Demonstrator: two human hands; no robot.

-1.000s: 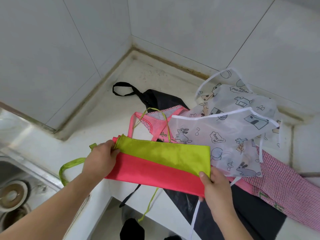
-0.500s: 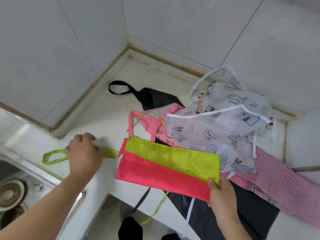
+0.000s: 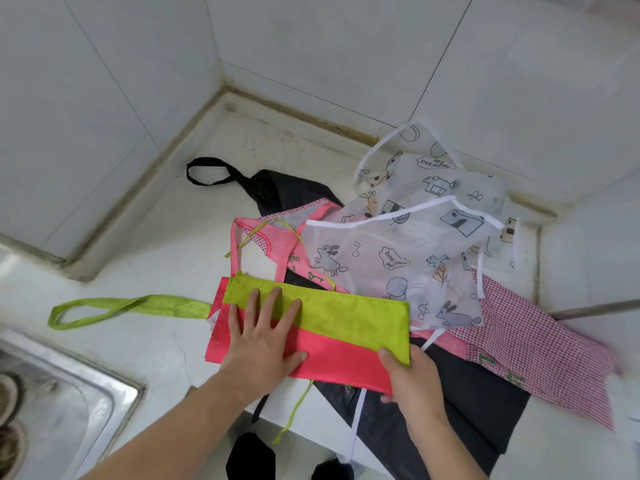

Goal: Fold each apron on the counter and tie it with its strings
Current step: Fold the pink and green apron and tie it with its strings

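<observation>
Now the left hand [image 3: 263,337] lies flat with fingers spread on the folded red-and-green apron [image 3: 311,327], pressing its left half onto the surface [image 3: 166,244]; half a second ago that hand was off to the left on the green neck loop [image 3: 128,308], which now lies stretched out alone toward the sink [image 3: 69,403]. The right hand [image 3: 412,386] still pinches the folded apron's lower right corner, thumb on top, fingers underneath. The folded apron sits between the two hands at the surface's front edge, green band above, red band below, with a thin green string [image 3: 294,410] hanging off the edge.

Four aprons are visible: the red-and-green one, a black apron [image 3: 467,410] beneath it, a pink gingham apron [image 3: 526,341] to the right, and a translucent white cartoon-print apron [image 3: 415,244] lying on top behind. White tiled walls [image 3: 311,46] meet at the corner behind.
</observation>
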